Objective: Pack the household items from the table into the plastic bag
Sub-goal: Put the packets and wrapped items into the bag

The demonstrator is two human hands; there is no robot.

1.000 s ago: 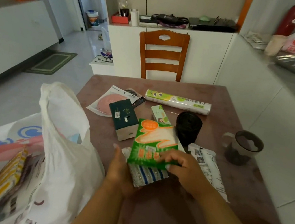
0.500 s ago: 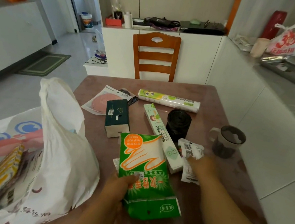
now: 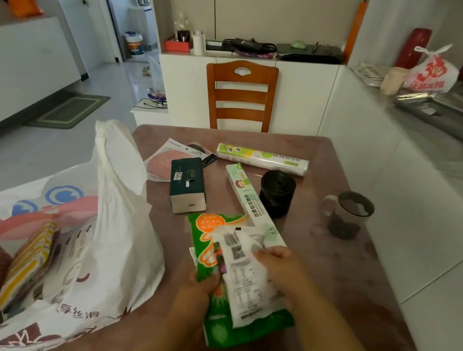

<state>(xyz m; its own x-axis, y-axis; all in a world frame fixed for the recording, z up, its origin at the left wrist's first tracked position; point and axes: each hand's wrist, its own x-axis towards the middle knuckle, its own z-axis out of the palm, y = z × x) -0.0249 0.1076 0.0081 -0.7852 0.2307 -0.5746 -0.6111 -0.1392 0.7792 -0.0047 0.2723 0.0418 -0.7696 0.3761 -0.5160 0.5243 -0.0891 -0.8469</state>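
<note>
Left hand [image 3: 198, 285] has its grip closed on the near-left edge of the green packet [image 3: 232, 328], thumb curled over the top. The packet lies flat near the front of the tabletop [image 3: 359, 270], long axis running away from the person and leaning a little left at the far end, orange print on its far half. Right hand [image 3: 280, 267] pinches a white pouch [image 3: 248, 279] (barcode and small print facing up) and holds it on top of the green packet, its length running nearly the same way. The plastic bag [image 3: 117, 218] stands open at the left edge of the tabletop, white with red lettering, striped cloths showing inside. Further back lie a long box [image 3: 247, 194], a dark green box [image 3: 187, 182], a black roll [image 3: 277, 192] and a clear-wrapped roll [image 3: 262, 159].
</note>
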